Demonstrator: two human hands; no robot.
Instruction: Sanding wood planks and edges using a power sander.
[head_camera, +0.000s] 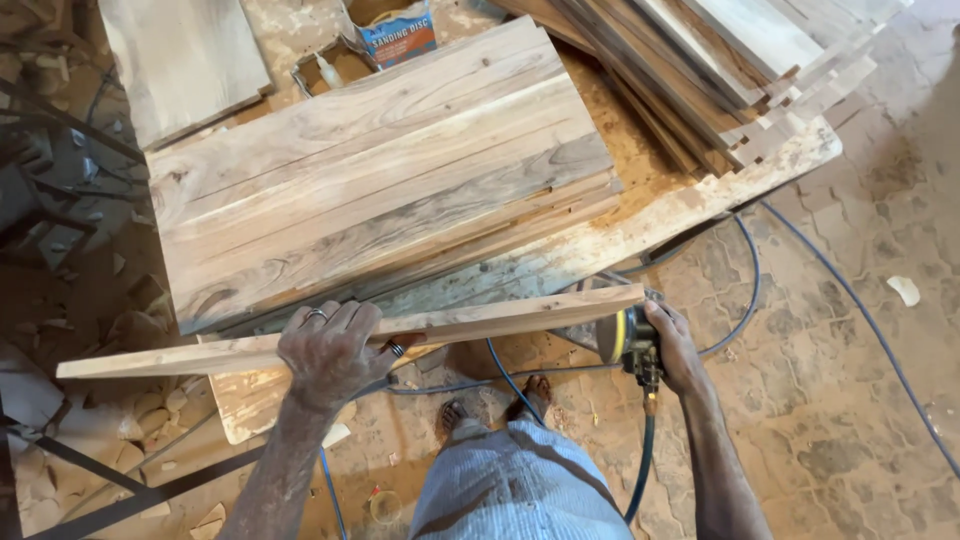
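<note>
My left hand (330, 350) grips a long narrow wooden board (500, 315) held on its edge in front of me, fingers curled over its top edge. My right hand (675, 345) holds a disc sander (625, 340) with a yellow pad, pressed against the board's right end. A blue hose (645, 470) runs down from the sander. The board hangs at the near edge of a rough workbench slab (620, 235).
A stack of glued wooden panels (380, 170) lies on the bench. More planks (720, 70) are piled at the upper right, another panel (185, 60) at upper left. A small blue box (398, 35) sits behind. Hoses (850, 290) trail over the paved floor. Offcuts litter the left.
</note>
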